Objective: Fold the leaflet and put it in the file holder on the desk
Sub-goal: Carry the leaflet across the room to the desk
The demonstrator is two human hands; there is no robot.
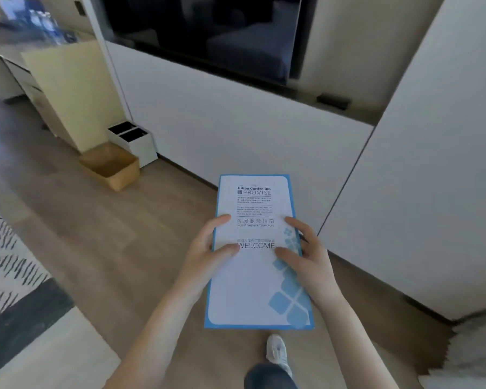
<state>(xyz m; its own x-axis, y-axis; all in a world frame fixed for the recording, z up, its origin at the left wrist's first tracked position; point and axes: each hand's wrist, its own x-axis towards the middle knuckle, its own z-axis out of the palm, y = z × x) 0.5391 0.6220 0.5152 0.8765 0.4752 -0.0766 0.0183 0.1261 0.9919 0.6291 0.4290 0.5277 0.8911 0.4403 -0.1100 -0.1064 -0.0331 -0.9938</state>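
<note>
Both hands hold one leaflet (pixel 257 256) in the air above a wood-look floor (pixel 101 237), in front of the person. The left hand (pixel 205 254) grips the leaflet's left edge about halfway along its length: thumb pressed flat on the printed face just left of the word WELCOME, index finger lying on the face higher up, the other fingers hidden behind the sheet. The right hand (pixel 306 256) grips the right edge at the same height, thumb on the face just right of WELCOME, index finger on the face above it, remaining fingers curled behind. Each hand is closed on the paper in a pinch.

The leaflet is a tall narrow panel, white with a blue border and pale blue square tiles down its lower right side. It looks flat; whether it is one sheet or several folded layers cannot be told. Legible print, top to bottom: "Hilton Garden Inn PROMISE", small blurred text blocks, Chinese characters over "Guest Service Directory", then a further Chinese line over "WELCOME".

Below the leaflet a white shoe (pixel 277 352) and a dark trouser leg (pixel 267 377) show. At the left, on the floor against a white wall panel (pixel 236 130), stand a wooden box (pixel 111 167) and a white two-slot bin (pixel 135 141).
</note>
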